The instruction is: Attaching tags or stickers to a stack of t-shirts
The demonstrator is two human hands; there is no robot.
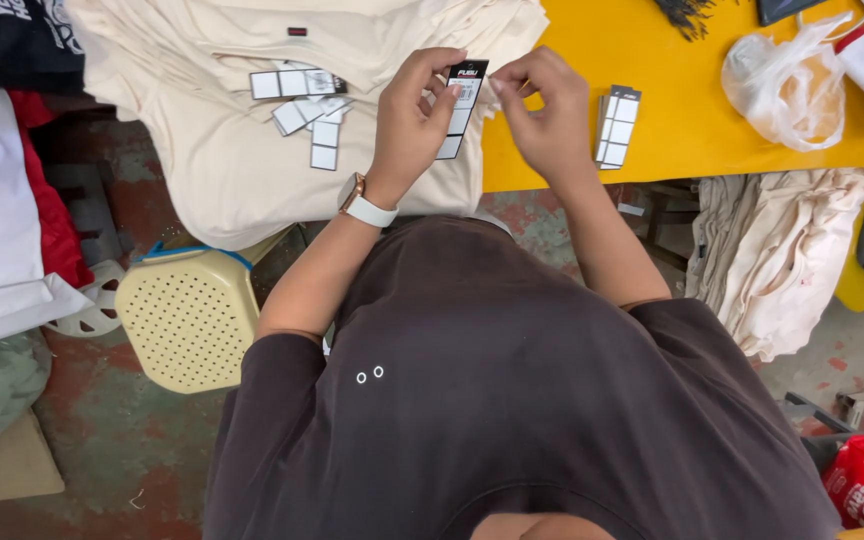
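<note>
Currently the person stands at the yellow desk, seen from above, both hands raised over its near edge. Left hand: closed on a narrow hang tag, black at the top and white below, thumb and fingers pinching its upper part so it hangs roughly upright. Right hand: fingers curled in close, fingertips drawn together just beside the tag's right edge; whether it grips anything, such as a string or pin, cannot be told at this size.

Position of the tag: in the air between the two hands, above the edge of a stack of cream garments that covers the left part of the desk.

State of the work, as judged: several loose tags lie scattered on the top garment, touching or overlapping one another. A small neat pile of tags sits on bare yellow desk just right of the right hand. So one tag is in hand and many are waiting. No garment in view shows a tag fixed to it, so how many are finished cannot be told.

Also noted: a crumpled clear plastic bag at far right of the desk; a perforated yellow plastic stool on the floor below the left arm; a white-strapped watch on the left wrist.
</note>
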